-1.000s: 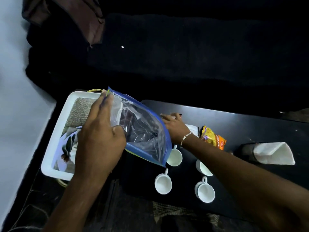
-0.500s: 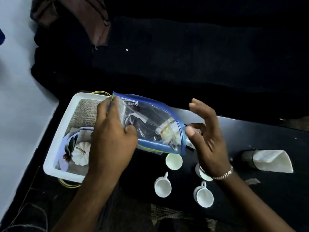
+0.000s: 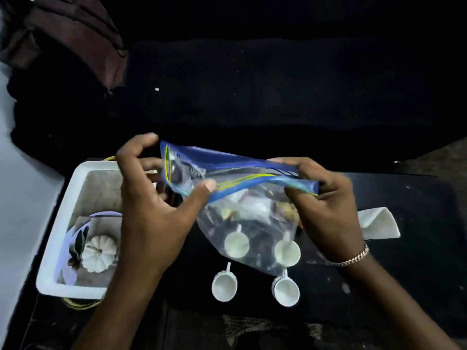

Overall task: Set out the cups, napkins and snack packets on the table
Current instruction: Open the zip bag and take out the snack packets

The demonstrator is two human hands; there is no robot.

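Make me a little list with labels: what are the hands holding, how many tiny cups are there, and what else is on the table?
left hand: pinching the blue zip edge of the plastic bag
right hand: pinching the same zip edge at its other end
bag: see-through, held up over the table, small packets inside
cups: four white ones; two in plain view, two seen through the bag
napkin: white, folded, beyond the right hand
white tray: beside the left hand, holds a small white pumpkin
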